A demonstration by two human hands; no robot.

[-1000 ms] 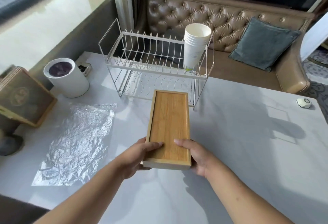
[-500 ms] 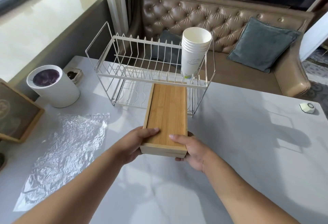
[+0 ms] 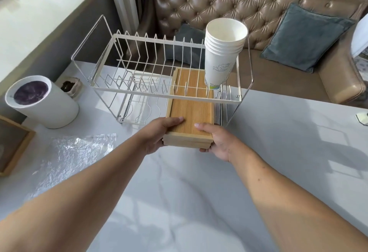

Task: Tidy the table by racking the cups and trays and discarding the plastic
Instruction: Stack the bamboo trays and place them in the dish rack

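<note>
- Now both hands grip the near short end of the bamboo tray [image 3: 190, 110] at frame centre: left hand [image 3: 159, 134] closed on its left corner, right hand [image 3: 214, 140] closed on its right.
- Its long axis runs away from the fingers, straight up the frame, far end already under the upper tier of the wire rack [image 3: 159, 84].
- Stacked paper cups [image 3: 223, 52] stand on that tier, upper right of the tray.
- Plastic sheet [image 3: 73, 152] lies lower left, beside the white bin [image 3: 42, 102]; seemingly not yet discarded.
</note>
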